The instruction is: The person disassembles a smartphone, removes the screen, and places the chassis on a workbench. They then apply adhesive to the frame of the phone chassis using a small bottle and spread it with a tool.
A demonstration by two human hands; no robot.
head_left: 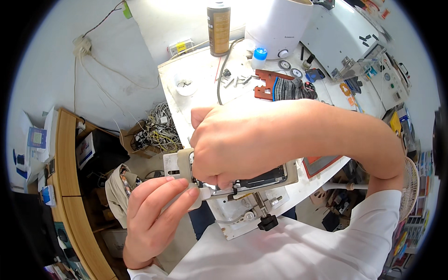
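A beige-framed device (291, 171) with a dark recessed interior lies across the near edge of the white table. My left hand (158, 214) holds its left end, fingertips on a pale end piece, thumb out of sight. My right hand (224, 140) is closed in a bent-finger grip over the device, hiding its middle; whatever is between those fingers is hidden. A metal clamp fixture (256, 205) with a black star knob (268, 222) sits just below the device, at the table's front.
Behind my right arm are a striped glove (289, 88), spray can (218, 30), blue-capped bottle (259, 57), white appliance (270, 23) and small parts. A large machine (336, 37) stands back right. Tangled cables (158, 126) and a wooden cabinet (70, 177) are left of the table (182, 70).
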